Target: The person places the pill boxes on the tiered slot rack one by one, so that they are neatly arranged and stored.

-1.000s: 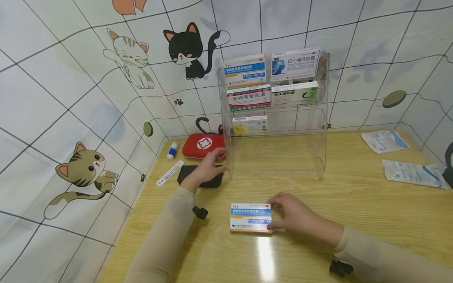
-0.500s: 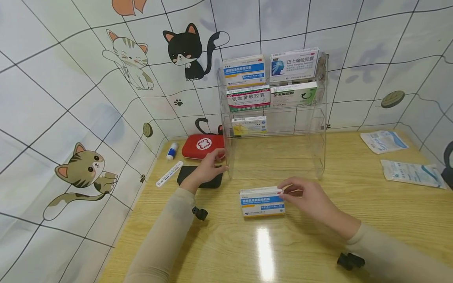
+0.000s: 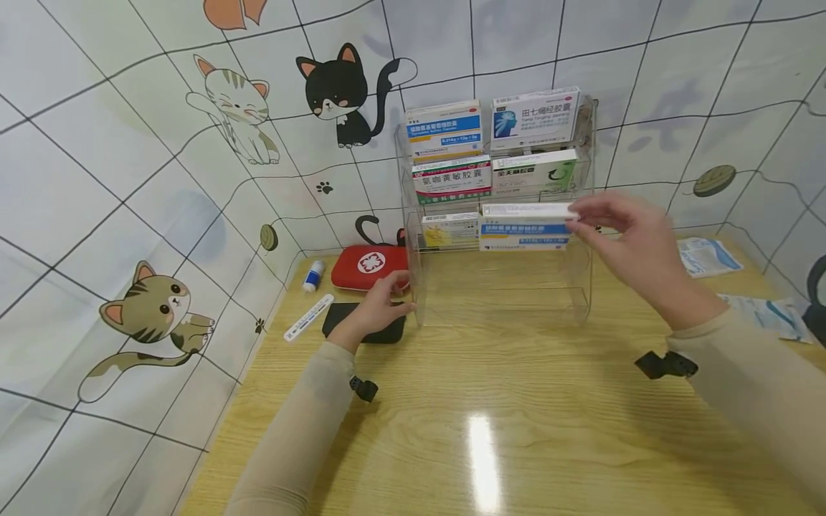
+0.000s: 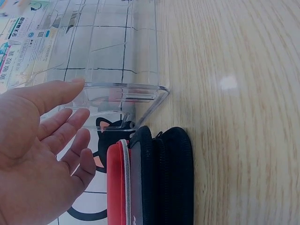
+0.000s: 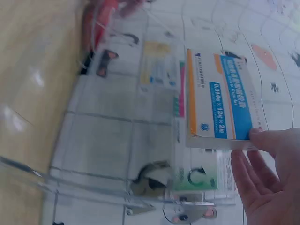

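My right hand [image 3: 639,251] pinches the right end of a white medicine box [image 3: 524,231] with a blue band and orange edging, thumb in front and fingers behind. The box is held up in front of the clear acrylic display rack [image 3: 503,287], level with its third tier, right of a yellow-and-white box [image 3: 445,231]. In the right wrist view the held medicine box [image 5: 222,96] overlaps the boxes on the tiers behind it. My left hand [image 3: 381,308] is at the rack's lower left side, thumb [image 4: 70,89] right at the clear edge, other fingers loosely bent and holding nothing.
Upper tiers hold a blue-banded box [image 3: 444,132], a white box [image 3: 535,118], a red-and-green box [image 3: 452,179] and a green-and-white box [image 3: 535,172]. Left are a red case [image 3: 361,267], black case [image 3: 348,315], white strip [image 3: 310,317] and small bottle [image 3: 313,276]. White packets [image 3: 710,256] lie right.
My right hand has lifted the blue-banded medicine box off the table, then up and forward to the rack's third tier. My left hand stays at the rack's side.
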The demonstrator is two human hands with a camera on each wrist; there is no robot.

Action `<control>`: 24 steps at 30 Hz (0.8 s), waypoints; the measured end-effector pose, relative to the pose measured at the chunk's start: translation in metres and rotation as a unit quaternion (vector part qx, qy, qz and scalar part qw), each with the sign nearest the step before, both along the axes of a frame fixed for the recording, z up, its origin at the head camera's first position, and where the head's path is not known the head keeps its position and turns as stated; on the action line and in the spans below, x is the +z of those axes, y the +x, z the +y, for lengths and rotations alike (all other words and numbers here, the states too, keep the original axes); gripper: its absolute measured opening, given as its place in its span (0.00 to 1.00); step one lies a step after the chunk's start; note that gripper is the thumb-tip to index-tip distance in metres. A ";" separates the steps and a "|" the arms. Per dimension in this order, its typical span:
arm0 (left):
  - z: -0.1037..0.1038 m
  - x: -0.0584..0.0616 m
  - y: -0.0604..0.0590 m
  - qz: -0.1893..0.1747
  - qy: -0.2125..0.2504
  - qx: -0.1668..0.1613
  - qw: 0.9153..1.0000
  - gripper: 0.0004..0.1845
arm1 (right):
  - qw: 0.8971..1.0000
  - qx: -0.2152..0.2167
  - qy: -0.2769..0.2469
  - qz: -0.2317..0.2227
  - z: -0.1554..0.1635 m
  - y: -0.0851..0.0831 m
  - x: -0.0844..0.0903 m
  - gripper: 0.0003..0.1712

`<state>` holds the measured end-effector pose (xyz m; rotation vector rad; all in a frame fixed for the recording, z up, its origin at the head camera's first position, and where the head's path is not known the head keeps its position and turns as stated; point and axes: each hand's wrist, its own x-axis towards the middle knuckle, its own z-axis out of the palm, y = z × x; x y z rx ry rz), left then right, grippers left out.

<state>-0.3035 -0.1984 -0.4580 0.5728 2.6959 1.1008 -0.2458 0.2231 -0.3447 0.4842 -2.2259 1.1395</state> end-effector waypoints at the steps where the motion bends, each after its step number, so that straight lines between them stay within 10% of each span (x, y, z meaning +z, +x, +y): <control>1: 0.000 0.000 0.000 0.000 -0.002 0.000 1.000 0.35 | 1.000 -0.007 -0.002 0.013 0.002 -0.005 0.005 0.14; 11: -0.002 0.010 0.003 0.001 0.000 0.003 1.000 0.35 | 0.999 -0.036 -0.012 0.017 0.017 -0.052 0.009 0.13; 24: -0.006 0.007 0.006 -0.007 -0.011 0.013 1.000 0.37 | 0.985 -0.046 0.165 -0.026 0.008 -0.057 -0.005 0.11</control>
